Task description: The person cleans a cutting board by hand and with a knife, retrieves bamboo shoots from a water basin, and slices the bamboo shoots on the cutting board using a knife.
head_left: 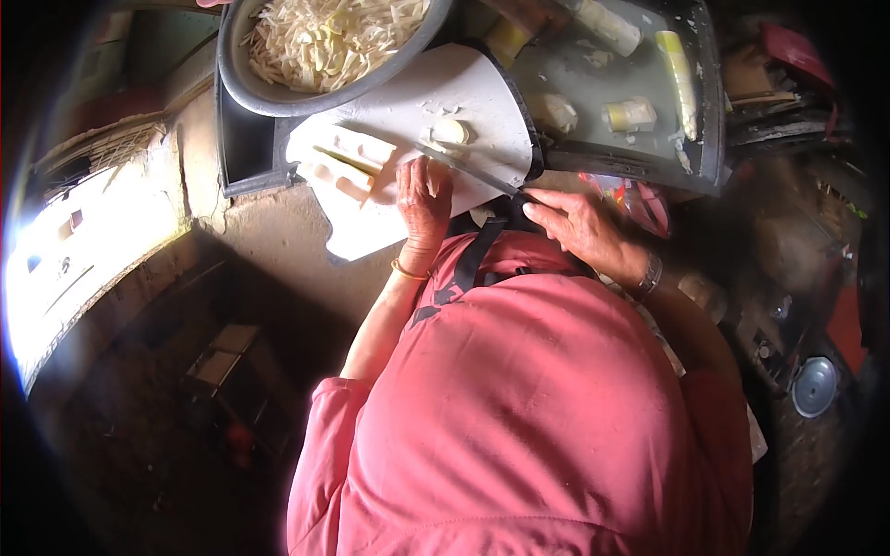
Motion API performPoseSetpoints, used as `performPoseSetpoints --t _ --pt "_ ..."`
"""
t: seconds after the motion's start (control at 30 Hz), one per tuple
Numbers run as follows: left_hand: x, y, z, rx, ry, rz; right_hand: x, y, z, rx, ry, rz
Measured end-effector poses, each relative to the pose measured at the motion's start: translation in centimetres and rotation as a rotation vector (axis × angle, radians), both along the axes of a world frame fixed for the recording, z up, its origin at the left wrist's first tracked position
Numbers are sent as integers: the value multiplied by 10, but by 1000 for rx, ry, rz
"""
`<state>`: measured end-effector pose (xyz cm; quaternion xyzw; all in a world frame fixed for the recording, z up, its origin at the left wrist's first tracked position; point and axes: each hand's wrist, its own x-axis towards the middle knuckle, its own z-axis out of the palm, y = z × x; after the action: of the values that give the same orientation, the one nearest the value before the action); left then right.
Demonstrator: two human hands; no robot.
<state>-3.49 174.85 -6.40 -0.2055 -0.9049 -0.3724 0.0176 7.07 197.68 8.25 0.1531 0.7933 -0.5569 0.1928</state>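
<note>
My right hand [586,230] grips the dark handle of a kitchen knife [477,174], its blade pointing left over a white cutting board [473,83]. At the tip of the blade, my left hand [425,196] rests on the board with its fingers curled down. Whatever is under those fingers, if anything, is hidden. Split bamboo shoot pieces [357,148] with hollow chambers lie just left of my left hand. Beyond the blade sits a short, pale bamboo shoot chunk [451,132], apart from both hands.
A grey basin [348,100] of shredded bamboo shoot [324,42] stands behind the board. To the right, a dark-rimmed sink [593,153] holds several bamboo shoot lengths [630,115] in cloudy water. A round metal lid [815,386] lies far right.
</note>
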Motion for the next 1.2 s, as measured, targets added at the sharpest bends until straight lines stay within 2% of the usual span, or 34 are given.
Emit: performPoseSetpoints --t 0.03,0.1,0.13,0.2,0.43,0.7,0.9,0.97,1.2 --pt "1 0 -2 0 0 0 6 0 -5 0 0 0" --pt "1 0 -4 -6 -15 42 14 -2 -15 173 250 56" --pt "1 0 -4 -6 -16 42 14 -1 -12 172 250 56" --pt "0 0 -2 28 -26 55 12 1 -1 75 80 59" --pt "0 4 -5 1 -43 27 16 -1 -13 55 49 -11" --pt "-2 2 -7 8 -32 -19 -4 9 -10 -27 -156 40" --pt "-3 3 -5 38 -37 -33 -19 -10 -66 -173 -144 -34" --pt "-2 2 -6 35 -47 -23 -23 -15 -66 -278 -77 -127" --pt "-5 12 -9 -9 -69 1 3 1 -9 -122 -98 -49"
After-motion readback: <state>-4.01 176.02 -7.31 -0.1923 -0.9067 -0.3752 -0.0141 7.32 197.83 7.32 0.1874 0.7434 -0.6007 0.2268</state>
